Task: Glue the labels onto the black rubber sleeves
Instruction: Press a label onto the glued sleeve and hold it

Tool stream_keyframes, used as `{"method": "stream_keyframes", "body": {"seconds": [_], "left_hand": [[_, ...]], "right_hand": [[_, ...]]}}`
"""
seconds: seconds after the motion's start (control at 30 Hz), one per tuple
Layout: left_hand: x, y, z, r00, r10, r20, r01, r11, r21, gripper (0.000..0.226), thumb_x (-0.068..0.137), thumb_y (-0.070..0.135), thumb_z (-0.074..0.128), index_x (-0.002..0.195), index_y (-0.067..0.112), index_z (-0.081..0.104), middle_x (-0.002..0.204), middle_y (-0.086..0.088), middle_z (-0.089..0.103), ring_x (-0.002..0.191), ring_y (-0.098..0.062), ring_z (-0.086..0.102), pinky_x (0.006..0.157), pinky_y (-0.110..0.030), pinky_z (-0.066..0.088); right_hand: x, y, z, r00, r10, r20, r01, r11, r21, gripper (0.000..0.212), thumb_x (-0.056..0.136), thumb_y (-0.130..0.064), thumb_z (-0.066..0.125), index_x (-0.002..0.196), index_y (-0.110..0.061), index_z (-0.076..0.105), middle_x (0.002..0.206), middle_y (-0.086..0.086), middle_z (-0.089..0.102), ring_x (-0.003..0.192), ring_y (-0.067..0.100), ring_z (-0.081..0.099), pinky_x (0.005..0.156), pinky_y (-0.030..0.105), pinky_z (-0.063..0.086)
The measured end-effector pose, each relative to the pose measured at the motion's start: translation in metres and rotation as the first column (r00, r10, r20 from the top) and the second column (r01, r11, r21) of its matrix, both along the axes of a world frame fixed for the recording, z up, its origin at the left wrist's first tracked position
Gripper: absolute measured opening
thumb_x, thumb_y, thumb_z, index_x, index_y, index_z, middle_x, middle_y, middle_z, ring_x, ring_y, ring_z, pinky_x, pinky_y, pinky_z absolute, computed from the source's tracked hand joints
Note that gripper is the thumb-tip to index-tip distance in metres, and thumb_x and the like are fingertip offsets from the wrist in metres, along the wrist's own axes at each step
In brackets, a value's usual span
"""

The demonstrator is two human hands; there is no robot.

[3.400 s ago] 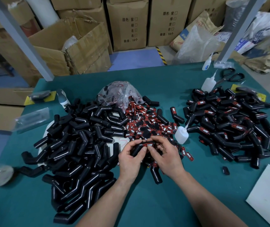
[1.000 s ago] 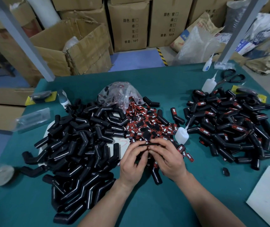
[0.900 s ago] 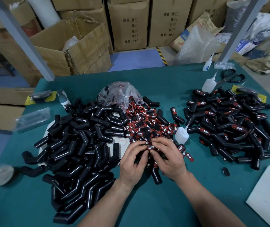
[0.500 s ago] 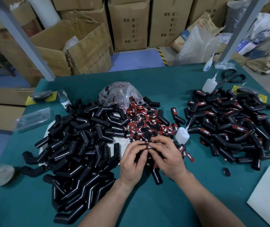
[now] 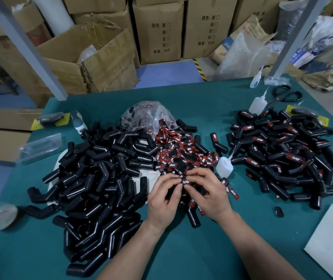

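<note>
Both hands, left hand point(image 5: 162, 201) and right hand point(image 5: 208, 194), pinched one label point(image 5: 186, 181) mid-tabletop point(image 5: 202, 249). Near edge was clear; sleeve piles point(image 5: 92, 174) crowded both sides.

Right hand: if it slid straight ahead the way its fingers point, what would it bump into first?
The right hand points up-left across the table, so it would probably meet the loose pile of red-and-black labels first, just past the label it pinches; depth is unclear.

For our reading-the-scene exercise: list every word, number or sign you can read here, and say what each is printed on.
"TAPER": label pinched between left hand and right hand.
"TAPER": labelled sleeves in the right pile.
"TAPER": loose labels heaped mid-table.
"10个": cardboard boxes, after Chinese characters with tick boxes.
Red marks on white sheet: unreadable.
</note>
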State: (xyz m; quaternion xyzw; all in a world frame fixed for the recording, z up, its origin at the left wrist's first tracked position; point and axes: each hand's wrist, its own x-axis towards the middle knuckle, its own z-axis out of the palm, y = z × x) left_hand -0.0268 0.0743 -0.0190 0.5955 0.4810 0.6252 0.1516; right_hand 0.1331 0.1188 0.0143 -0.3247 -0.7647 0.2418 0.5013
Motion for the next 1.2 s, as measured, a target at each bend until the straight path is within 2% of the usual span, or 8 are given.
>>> {"method": "stream_keyframes", "body": {"seconds": [0.13, 0.27, 0.43, 0.7, 0.8, 0.9, 1.03, 1.2], "left_hand": [[0.0007, 0.0005, -0.0001, 1.000, 0.005, 0.001, -0.005, 1.000, -0.002, 0.020, 0.104, 0.021, 0.063, 0.111, 0.005, 0.071, 0.111, -0.009, 0.070, 0.111, -0.017, 0.068, 0.098, -0.027, 0.053], [0.0011, 0.0006, -0.0010, 1.000, 0.018, 0.003, -0.018, 1.000, -0.009, 0.022, 0.103, 0.021, 0.064, 0.109, 0.001, 0.072, 0.110, -0.010, 0.070, 0.111, -0.017, 0.068, 0.098, -0.027, 0.053], [0.0016, 0.0007, -0.0003, 1.000, 0.014, -0.003, -0.014, 1.000, -0.015, 0.017, 0.103, 0.021, 0.063, 0.112, 0.007, 0.070, 0.111, -0.008, 0.069, 0.111, -0.018, 0.068, 0.097, -0.029, 0.053], [0.0006, -0.0002, -0.0003, 1.000, 0.019, -0.023, -0.020, 0.999, -0.039, 0.022, 0.104, 0.020, 0.060, 0.108, 0.002, 0.071, 0.109, -0.009, 0.069, 0.111, -0.016, 0.067, 0.097, -0.027, 0.053], [0.0011, -0.0004, 0.0009, 0.999, 0.031, -0.034, -0.032, 0.998, -0.045, 0.022, 0.103, 0.018, 0.058, 0.106, -0.001, 0.071, 0.108, -0.008, 0.069, 0.111, -0.014, 0.066, 0.097, -0.025, 0.051], [0.0011, -0.0019, 0.0017, 0.999, 0.029, -0.039, -0.032, 0.997, -0.070, 0.020, 0.100, 0.015, 0.060, 0.110, 0.001, 0.069, 0.111, -0.005, 0.069, 0.113, -0.012, 0.065, 0.099, -0.025, 0.051], [0.0020, -0.0043, 0.0047, 1.000, 0.011, -0.012, -0.012, 0.996, -0.084, 0.026, 0.101, 0.021, 0.060, 0.119, 0.003, 0.065, 0.116, -0.005, 0.069, 0.114, -0.014, 0.065, 0.101, -0.024, 0.049], [0.0012, -0.0006, 0.0010, 0.997, 0.030, -0.068, -0.032, 0.999, -0.039, 0.019, 0.097, 0.010, 0.062, 0.106, -0.004, 0.070, 0.110, -0.009, 0.070, 0.113, -0.012, 0.064, 0.100, -0.024, 0.050]], "right_hand": [[0.0037, 0.0010, -0.0005, 1.000, 0.022, 0.011, -0.022, 0.999, 0.033, 0.029, 0.090, -0.005, 0.069, 0.115, 0.007, 0.068, 0.119, 0.015, 0.063, 0.114, 0.024, 0.063, 0.095, 0.034, 0.054], [0.0014, 0.0030, -0.0040, 0.997, 0.002, 0.076, -0.007, 0.998, 0.068, 0.019, 0.091, -0.006, 0.069, 0.106, 0.005, 0.073, 0.115, 0.015, 0.064, 0.112, 0.016, 0.063, 0.095, 0.027, 0.052], [0.0004, 0.0046, -0.0048, 0.996, -0.021, 0.086, 0.016, 0.998, 0.067, 0.018, 0.092, -0.008, 0.069, 0.105, 0.004, 0.073, 0.114, 0.011, 0.064, 0.112, 0.011, 0.062, 0.097, 0.024, 0.049], [0.0010, 0.0048, -0.0035, 0.993, 0.028, 0.115, -0.036, 0.997, 0.070, 0.021, 0.091, -0.004, 0.067, 0.110, 0.006, 0.071, 0.116, 0.016, 0.061, 0.111, 0.013, 0.061, 0.096, 0.026, 0.050], [-0.0004, 0.0039, -0.0040, 0.987, 0.053, 0.153, -0.065, 0.995, 0.077, 0.024, 0.092, -0.005, 0.067, 0.112, 0.007, 0.071, 0.117, 0.018, 0.060, 0.106, 0.014, 0.062, 0.091, 0.027, 0.053], [-0.0013, 0.0034, -0.0028, 0.987, 0.040, 0.155, -0.052, 0.996, 0.073, 0.023, 0.093, -0.006, 0.066, 0.111, 0.007, 0.071, 0.116, 0.018, 0.060, 0.107, 0.014, 0.062, 0.093, 0.025, 0.052], [-0.0013, 0.0032, -0.0022, 0.987, 0.028, 0.156, -0.040, 0.996, 0.079, 0.023, 0.093, -0.007, 0.067, 0.110, 0.008, 0.070, 0.115, 0.018, 0.061, 0.109, 0.012, 0.061, 0.095, 0.021, 0.050], [-0.0004, 0.0038, -0.0039, 0.989, 0.024, 0.149, -0.039, 0.994, 0.098, 0.023, 0.093, -0.005, 0.067, 0.111, 0.009, 0.070, 0.116, 0.018, 0.061, 0.107, 0.016, 0.063, 0.094, 0.024, 0.051]]}}
